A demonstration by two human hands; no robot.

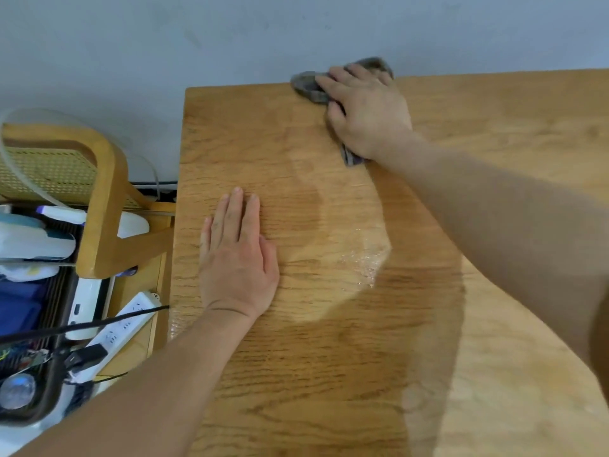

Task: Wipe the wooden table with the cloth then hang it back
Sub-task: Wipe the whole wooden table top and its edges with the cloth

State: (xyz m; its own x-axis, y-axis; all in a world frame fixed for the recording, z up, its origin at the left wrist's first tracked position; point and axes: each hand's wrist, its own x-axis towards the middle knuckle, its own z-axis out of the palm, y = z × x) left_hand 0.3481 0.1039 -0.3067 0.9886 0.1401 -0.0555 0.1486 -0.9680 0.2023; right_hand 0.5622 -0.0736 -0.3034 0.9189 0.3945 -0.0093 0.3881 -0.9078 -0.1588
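The wooden table (pixel 329 357) fills most of the view, its far edge against a grey wall. A crumpled grey cloth (pixel 308 85) lies at that far edge. My right hand (pixel 369 110) presses flat on the cloth, with cloth showing past the fingertips and below the wrist. My left hand (pixel 237 255) rests palm down on the bare wood near the table's left edge, fingers together and holding nothing. A damp, shiny patch (pixel 362 258) marks the wood between the two arms.
Left of the table stands a wooden chair with a cane back (pixel 95 199). Below it are a white power strip (pixel 125 324) with a black cable, bottles and a dark basket of clutter (pixel 29 374). The grey wall (pixel 230 34) runs behind the table.
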